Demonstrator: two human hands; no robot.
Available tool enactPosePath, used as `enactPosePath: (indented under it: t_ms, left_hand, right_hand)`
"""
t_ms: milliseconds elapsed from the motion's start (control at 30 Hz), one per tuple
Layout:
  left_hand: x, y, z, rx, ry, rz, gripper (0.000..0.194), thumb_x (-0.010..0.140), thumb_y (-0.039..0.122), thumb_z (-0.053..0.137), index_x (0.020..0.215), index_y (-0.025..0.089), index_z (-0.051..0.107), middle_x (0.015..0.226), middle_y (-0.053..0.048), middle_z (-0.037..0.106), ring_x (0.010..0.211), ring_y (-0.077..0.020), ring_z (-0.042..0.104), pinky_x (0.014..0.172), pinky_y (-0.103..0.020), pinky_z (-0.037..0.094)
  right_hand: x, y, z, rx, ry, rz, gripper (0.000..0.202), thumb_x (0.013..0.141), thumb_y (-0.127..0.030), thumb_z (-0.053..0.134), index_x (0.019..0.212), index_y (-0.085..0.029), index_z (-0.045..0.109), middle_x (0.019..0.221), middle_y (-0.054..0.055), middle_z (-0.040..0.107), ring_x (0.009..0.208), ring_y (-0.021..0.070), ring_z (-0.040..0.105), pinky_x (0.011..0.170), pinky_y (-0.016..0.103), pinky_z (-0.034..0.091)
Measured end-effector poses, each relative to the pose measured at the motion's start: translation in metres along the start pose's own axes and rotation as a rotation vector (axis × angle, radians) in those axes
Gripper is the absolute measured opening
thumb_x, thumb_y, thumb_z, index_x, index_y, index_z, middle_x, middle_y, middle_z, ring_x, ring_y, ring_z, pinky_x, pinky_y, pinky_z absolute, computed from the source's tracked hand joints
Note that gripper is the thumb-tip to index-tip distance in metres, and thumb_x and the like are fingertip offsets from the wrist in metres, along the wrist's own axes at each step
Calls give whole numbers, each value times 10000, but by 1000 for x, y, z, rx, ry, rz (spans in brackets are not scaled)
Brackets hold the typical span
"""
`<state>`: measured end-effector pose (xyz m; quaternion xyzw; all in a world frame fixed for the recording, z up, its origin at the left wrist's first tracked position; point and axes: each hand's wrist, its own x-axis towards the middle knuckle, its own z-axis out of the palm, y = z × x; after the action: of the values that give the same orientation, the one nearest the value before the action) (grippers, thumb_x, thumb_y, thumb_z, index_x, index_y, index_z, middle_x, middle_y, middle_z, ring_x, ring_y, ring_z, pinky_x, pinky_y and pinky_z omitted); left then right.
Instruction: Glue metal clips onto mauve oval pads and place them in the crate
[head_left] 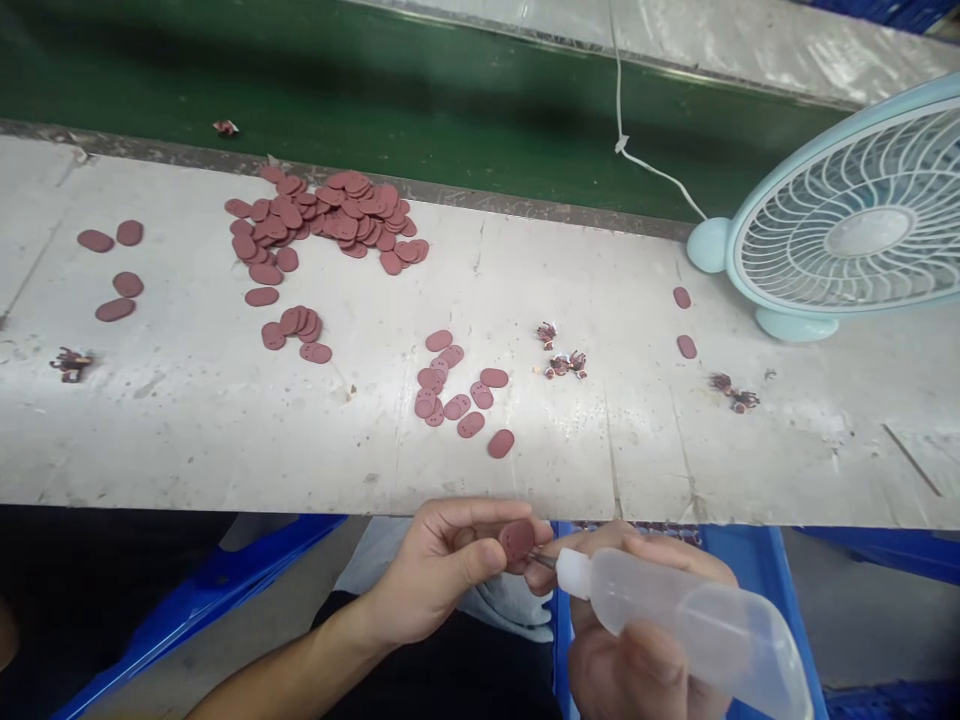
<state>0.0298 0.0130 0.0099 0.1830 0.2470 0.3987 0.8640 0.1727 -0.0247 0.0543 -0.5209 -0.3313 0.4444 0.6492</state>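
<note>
- The white worktable [247,420] spreads from 9 to 3 o'clock, with a long green strip [420,110] beyond it toward 12.
- A pale blue fan [870,230] stands on the table at 2 o'clock, its cord running up toward 12.
- The squeeze bottle [690,625], translucent with a white cap, lies tilted at between 4 and 5 o'clock, its thin nozzle [545,560] pointing toward 10.
- The right hand [645,652], at 5 o'clock, is wrapped round the bottle.
- The left hand [442,575], at 6 o'clock, pinches one disc between thumb and fingers.
- A heap of reddish discs [352,215] sits at 10 o'clock; loose discs [471,425] lie near the centre.
- Small crumpled scraps [566,366] rest just to 3 o'clock of those.
- The held disc [517,541], dark-dotted, is at 6 o'clock, the nozzle tip at its 4 o'clock edge; whether they touch, I cannot tell.
</note>
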Motion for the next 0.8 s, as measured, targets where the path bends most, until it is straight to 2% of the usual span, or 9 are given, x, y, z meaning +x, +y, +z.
enactPosePath:
  t_ms: [67, 100, 167, 367, 500, 567, 667, 733, 800]
  left_hand:
    - [-1, -1, -2, 19, 20, -14, 311, 849, 335, 787, 1138, 219, 783, 1091, -105, 811, 756, -170, 732, 786, -334, 592]
    - [-2, -1, -3, 23, 25, -18, 313, 847, 337, 789, 1138, 222, 783, 1099, -104, 809, 756, -168, 731, 794, -335, 592]
    - [-2, -1, -3, 23, 27, -19, 310, 845, 337, 791, 1135, 228, 785, 1094, -97, 812, 761, -170, 734, 796, -332, 592]
    - [1, 0, 1, -14, 20, -13, 296, 838, 324, 799, 1117, 223, 792, 1071, -88, 818, 751, -170, 752, 751, -297, 595]
    - [1, 0, 2, -30, 9, -8, 277, 849, 312, 788, 1111, 221, 794, 1059, -85, 820, 762, -176, 758, 759, -298, 596]
    - [0, 0, 2, -13, 3, -7, 284, 856, 315, 781, 1126, 227, 788, 1076, -85, 817, 786, -174, 760, 765, -284, 593]
    - [-2, 1, 0, 1, -2, -21, 292, 864, 314, 774, 1141, 223, 780, 1107, -97, 809, 889, -181, 762, 758, -233, 585]
    - [-3, 3, 0, -16, -7, -29, 285, 873, 304, 764, 1144, 216, 778, 1115, -106, 804, 925, -181, 760, 739, -206, 584]
    - [-3, 7, -1, -34, 0, -29, 274, 878, 288, 759, 1141, 213, 778, 1111, -109, 804, 908, -171, 761, 722, -191, 586]
  right_hand:
    - [4, -3, 17, -42, 144, -182, 242, 894, -491, 660, 1100, -366, 642, 655, 9, 597, 580, 273, 573, 517, 459, 511]
    - [5, -4, 23, -59, 176, -221, 236, 896, -489, 662, 1087, -350, 652, 626, 5, 590, 538, 262, 554, 484, 443, 494]
    - [7, -5, 28, -79, 175, -205, 234, 893, -499, 672, 1070, -348, 657, 613, -1, 598, 511, 255, 545, 491, 450, 499]
    - [1, 4, 16, -148, 104, -236, 258, 921, -482, 639, 1135, -339, 628, 659, 2, 587, 587, 265, 587, 544, 452, 510]
    - [-3, 4, 18, -167, 113, -235, 266, 919, -476, 638, 1150, -344, 620, 684, 17, 584, 631, 280, 605, 543, 450, 515]
    - [-1, -2, 16, -110, 92, -173, 265, 902, -488, 652, 1132, -360, 625, 695, 18, 608, 591, 271, 608, 499, 438, 513]
    - [14, -13, 0, 118, 45, 55, 257, 868, -514, 665, 1057, -341, 656, 714, 17, 645, 512, 226, 611, 395, 375, 509]
    - [34, -14, -23, 418, 69, 218, 278, 843, -456, 667, 1067, -292, 652, 719, 14, 625, 512, 182, 605, 374, 314, 538]
    - [58, -3, -54, 866, 117, 371, 357, 842, -353, 640, 1181, -251, 590, 736, 2, 575, 554, 149, 600, 423, 261, 590]
